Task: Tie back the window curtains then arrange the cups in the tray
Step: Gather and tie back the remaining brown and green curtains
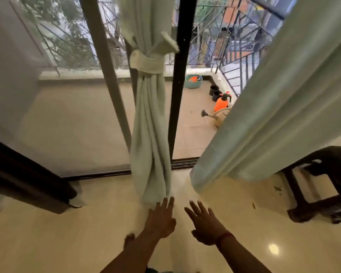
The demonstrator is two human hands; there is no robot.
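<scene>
here the tied curtain hangs bunched by its band; the loose curtain awaits tying, so left hand and right hand reach forward, fingers spread, holding nothing.

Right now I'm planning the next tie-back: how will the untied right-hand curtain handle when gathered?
Probably floppy: the untied curtain hangs in soft folds, and the tied curtain bunches narrow under its band. Likely bulky, being wide and long. Folds may slip from a loose grip.

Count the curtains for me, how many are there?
2. One tied curtain hangs in the middle, a band round it; one loose curtain hangs on the right. Others may lie outside the picture.
</scene>
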